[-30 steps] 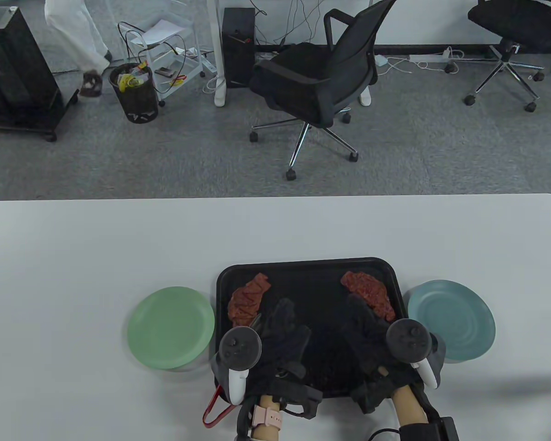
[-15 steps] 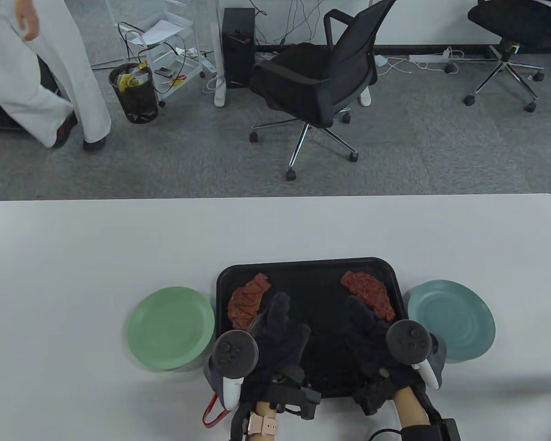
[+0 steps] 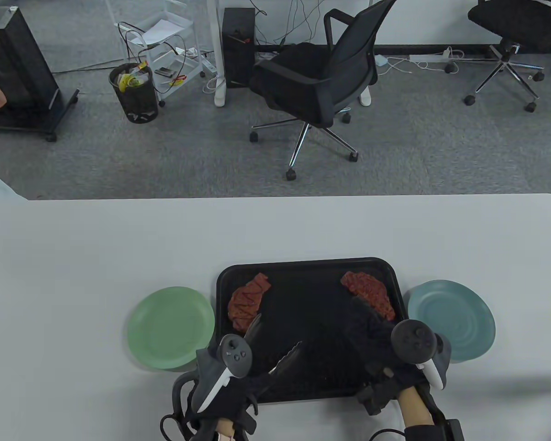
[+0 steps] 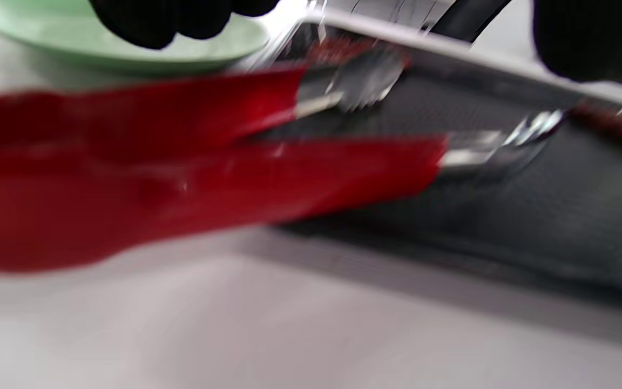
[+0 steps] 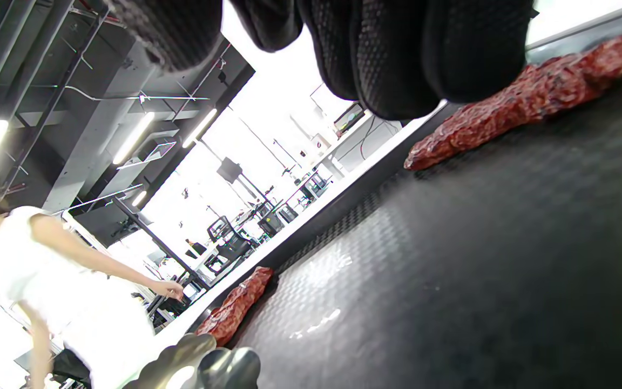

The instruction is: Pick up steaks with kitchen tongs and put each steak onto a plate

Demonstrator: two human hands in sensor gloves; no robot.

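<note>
Green plate (image 3: pixel 171 327): sits on the white table (image 3: pixel 73 257), just beside the left edge of the black tray (image 3: pixel 303 266); bare, presumably the landing place for the nearer steak.

Left hand (image 3: pixel 220 390): at the tray's near-left corner, low over the table's near edge. It grips the kitchen tongs (image 3: pixel 275 349) by their red handles (image 4: pixel 181 162); the fingers themselves are mostly hidden under the tracker, so the exact wrap is unclear. The tongs stand spread, one metal tip close by the left steak, the other further right over the tray floor, a stance that suits straddling the meat before a squeeze.

Left steak (image 3: pixel 245 301): lies flat in the tray's far-left part, not yet taken up.

Tray: holds both steaks, set between the two plates so each transfer is short.

Right steak (image 3: pixel 369 294): lies flat along the tray's right edge, toward the far-right corner, untouched.

Right hand (image 3: pixel 376 340): rests over the tray's near-right part, fingers extended toward the right steak, holding nothing; perhaps steadying the tray.

Blue plate (image 3: pixel 454 319): on the table just beside the tray's right edge, bare, likely reserved for the right steak.
</note>
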